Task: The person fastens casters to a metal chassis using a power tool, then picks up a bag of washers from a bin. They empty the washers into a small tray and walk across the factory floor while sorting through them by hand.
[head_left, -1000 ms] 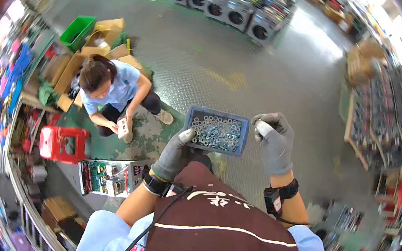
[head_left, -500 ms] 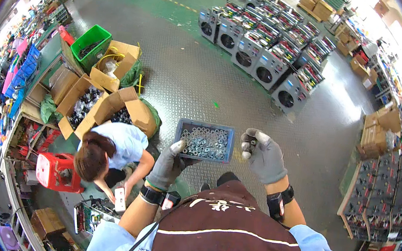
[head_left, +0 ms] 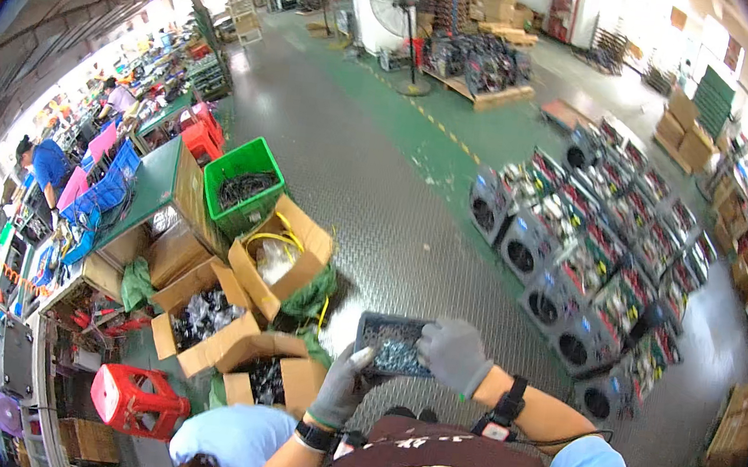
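Note:
A shallow dark blue plastic tray (head_left: 394,319) of small metal washers (head_left: 391,355) is held up in front of my body. My left hand (head_left: 341,390), in a grey glove, is closed on its near left corner with the thumb over the rim. My right hand (head_left: 454,355), gloved the same way, lies over the tray's right end. Its fingertips reach down among the washers and are hidden, so I cannot see whether they hold anything.
Open cardboard boxes (head_left: 283,255) and a green crate (head_left: 244,184) stand ahead to the left. A person in light blue (head_left: 233,434) crouches close on my left, near a red stool (head_left: 139,400). Rows of grey machines with round fans (head_left: 572,275) fill the right.
My right hand, held apart with a small dark thing at its fingertips, has come left onto the tray. My view has tilted up and turned left. The crouching person is lower in view.

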`<state>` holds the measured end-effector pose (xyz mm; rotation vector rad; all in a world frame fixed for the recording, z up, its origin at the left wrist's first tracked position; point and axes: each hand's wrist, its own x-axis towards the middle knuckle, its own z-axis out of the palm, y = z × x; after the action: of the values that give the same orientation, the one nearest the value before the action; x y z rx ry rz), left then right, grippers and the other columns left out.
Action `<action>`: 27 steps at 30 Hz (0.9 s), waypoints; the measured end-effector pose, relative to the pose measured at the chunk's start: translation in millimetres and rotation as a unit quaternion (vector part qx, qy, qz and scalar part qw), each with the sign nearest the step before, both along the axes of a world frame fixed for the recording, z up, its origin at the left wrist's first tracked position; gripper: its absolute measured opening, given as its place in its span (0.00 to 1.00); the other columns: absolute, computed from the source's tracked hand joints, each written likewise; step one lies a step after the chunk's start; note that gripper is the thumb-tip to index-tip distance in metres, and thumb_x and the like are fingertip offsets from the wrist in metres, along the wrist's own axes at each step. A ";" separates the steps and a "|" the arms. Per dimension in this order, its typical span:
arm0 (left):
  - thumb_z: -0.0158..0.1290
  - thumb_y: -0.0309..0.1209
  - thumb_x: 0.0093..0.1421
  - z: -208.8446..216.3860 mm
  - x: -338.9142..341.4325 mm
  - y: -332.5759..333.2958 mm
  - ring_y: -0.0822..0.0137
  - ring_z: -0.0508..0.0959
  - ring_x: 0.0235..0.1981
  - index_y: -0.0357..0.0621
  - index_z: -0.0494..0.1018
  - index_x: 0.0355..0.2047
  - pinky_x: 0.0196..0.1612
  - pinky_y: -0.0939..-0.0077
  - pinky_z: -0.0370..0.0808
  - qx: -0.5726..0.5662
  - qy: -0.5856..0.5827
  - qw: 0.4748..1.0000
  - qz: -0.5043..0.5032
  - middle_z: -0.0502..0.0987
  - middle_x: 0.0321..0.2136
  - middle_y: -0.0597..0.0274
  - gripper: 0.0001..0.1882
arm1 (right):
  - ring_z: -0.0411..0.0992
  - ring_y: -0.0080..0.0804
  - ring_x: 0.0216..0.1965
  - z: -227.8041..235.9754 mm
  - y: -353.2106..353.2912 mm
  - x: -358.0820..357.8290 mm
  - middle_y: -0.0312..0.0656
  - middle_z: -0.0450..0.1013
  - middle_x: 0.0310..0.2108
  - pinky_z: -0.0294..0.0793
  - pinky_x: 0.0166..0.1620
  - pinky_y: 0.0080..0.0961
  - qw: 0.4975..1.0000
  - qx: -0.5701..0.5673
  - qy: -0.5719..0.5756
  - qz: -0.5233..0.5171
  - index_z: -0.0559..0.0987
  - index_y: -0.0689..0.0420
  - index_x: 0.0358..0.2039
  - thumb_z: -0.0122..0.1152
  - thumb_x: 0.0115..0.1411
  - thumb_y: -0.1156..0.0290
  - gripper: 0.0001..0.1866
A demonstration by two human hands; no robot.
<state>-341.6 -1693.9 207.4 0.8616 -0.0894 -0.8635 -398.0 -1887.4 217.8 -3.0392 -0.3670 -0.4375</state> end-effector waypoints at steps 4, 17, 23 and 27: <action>0.47 0.37 0.57 -11.3 84.5 -37.4 0.62 0.73 0.45 0.39 0.60 0.54 0.50 0.65 0.71 -0.017 0.020 0.999 0.037 0.70 0.46 0.55 0.26 | 0.68 0.31 0.29 -3.1 -45.5 101.0 0.35 0.66 0.22 0.69 0.30 0.29 0.996 0.011 0.030 0.085 0.73 0.50 0.19 0.56 0.44 0.63 0.06; 0.46 0.40 0.58 16.3 477.5 -213.2 0.58 0.74 0.44 0.38 0.61 0.52 0.48 0.57 0.72 -0.030 0.006 0.992 0.121 0.71 0.46 0.54 0.25 | 0.63 0.20 0.26 23.1 -277.5 476.7 0.38 0.67 0.27 0.59 0.20 0.14 0.291 0.937 0.192 -0.010 0.73 0.61 0.30 0.49 0.55 0.67 0.10; 0.46 0.38 0.58 0.8 646.4 -285.9 0.66 0.75 0.42 0.35 0.61 0.51 0.44 0.72 0.75 0.024 0.007 0.991 0.131 0.72 0.43 0.55 0.25 | 0.67 0.26 0.24 28.1 -351.7 662.0 0.34 0.68 0.22 0.62 0.21 0.24 0.623 0.731 0.248 -0.124 0.76 0.57 0.25 0.56 0.50 0.67 0.07; 0.47 0.37 0.57 7.1 748.7 -331.5 0.69 0.74 0.40 0.36 0.59 0.52 0.44 0.74 0.74 0.039 -0.022 0.987 0.157 0.71 0.42 0.58 0.26 | 0.70 0.32 0.30 21.1 -362.5 794.8 0.36 0.69 0.24 0.70 0.31 0.31 0.982 0.182 -0.005 0.054 0.79 0.52 0.30 0.59 0.45 0.65 0.10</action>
<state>407.1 -2025.4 214.5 0.9399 0.0418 -0.5545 396.9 -2250.0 238.9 -2.6503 -0.3991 -0.4557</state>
